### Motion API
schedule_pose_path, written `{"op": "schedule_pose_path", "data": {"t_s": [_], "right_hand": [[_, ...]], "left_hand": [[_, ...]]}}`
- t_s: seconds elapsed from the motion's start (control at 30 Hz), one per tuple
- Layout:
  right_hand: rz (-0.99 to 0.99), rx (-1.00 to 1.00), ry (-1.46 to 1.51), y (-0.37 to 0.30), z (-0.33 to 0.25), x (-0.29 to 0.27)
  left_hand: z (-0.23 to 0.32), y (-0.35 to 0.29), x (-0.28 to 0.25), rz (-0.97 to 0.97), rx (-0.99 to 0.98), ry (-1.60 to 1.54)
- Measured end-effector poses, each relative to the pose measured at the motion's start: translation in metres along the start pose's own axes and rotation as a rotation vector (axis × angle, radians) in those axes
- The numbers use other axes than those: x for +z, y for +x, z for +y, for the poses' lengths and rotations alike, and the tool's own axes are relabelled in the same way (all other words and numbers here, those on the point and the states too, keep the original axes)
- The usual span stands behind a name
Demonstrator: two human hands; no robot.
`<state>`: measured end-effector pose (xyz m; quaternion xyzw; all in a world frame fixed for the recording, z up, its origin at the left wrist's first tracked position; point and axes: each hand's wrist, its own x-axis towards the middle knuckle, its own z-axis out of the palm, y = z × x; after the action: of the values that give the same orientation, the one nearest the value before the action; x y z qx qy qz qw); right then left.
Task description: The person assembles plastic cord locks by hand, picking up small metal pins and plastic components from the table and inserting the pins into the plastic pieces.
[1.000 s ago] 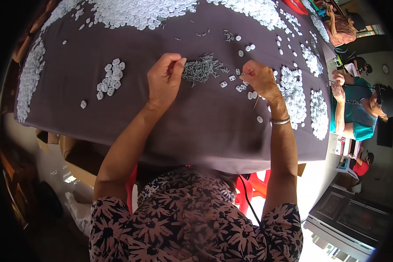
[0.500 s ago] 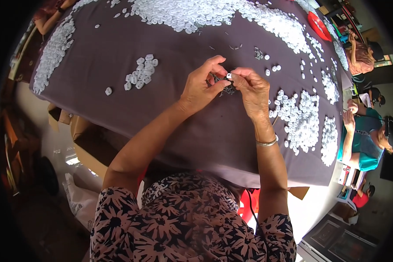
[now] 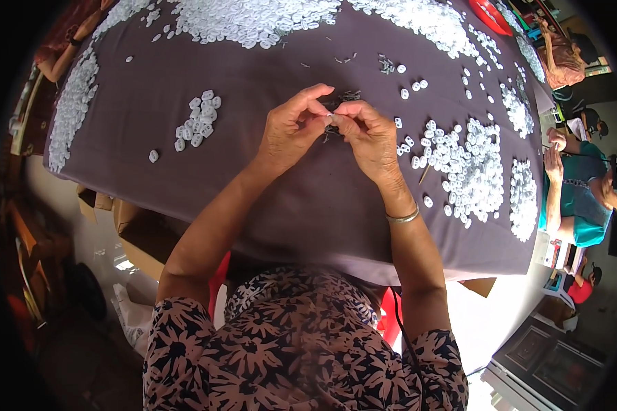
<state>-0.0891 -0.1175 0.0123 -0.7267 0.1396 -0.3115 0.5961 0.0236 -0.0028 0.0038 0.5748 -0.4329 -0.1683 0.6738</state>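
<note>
My left hand (image 3: pixel 289 131) and my right hand (image 3: pixel 371 142) meet fingertip to fingertip over the dark tablecloth. Both are closed in a pinch on a small white plastic piece (image 3: pixel 330 116), mostly covered by the fingers. Whether a screw is pinched with it, I cannot tell. Just behind and under the fingertips lies a little heap of dark screws (image 3: pixel 349 96). A loose cluster of white plastic pieces (image 3: pixel 199 120) sits left of my left hand. To the right of my right hand spreads a larger pile of white pieces (image 3: pixel 474 175), each with dark holes.
A big heap of white pieces (image 3: pixel 253 20) covers the far side. Several screws (image 3: pixel 386 64) lie beyond my right hand. A red bowl (image 3: pixel 492 17) stands far right. Co-workers sit along the right edge; another person's arm (image 3: pixel 68 51) shows far left. A cardboard box (image 3: pixel 140 233) stands below the table.
Both hands have shifted left and closed together, their fingertips now covering most of the white piece. The screw heap now shows behind them. The whole view has shifted slightly.
</note>
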Motion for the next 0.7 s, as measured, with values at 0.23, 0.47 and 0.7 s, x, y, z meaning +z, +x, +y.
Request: {"op": "schedule_pose_path", "data": {"t_s": [0.23, 0.47, 0.7], "right_hand": [[-0.066, 0.135, 0.153, 0.001, -0.004, 0.001], [-0.092, 0.059, 0.011, 0.0, -0.008, -0.003], [-0.118, 0.051, -0.035, 0.0, -0.004, -0.004]], "left_hand": [[0.002, -0.003, -0.001, 0.004, -0.033, -0.115], [0.006, -0.003, -0.001, -0.081, -0.064, -0.157], [-0.002, -0.006, -0.004, -0.053, -0.091, -0.151]]}}
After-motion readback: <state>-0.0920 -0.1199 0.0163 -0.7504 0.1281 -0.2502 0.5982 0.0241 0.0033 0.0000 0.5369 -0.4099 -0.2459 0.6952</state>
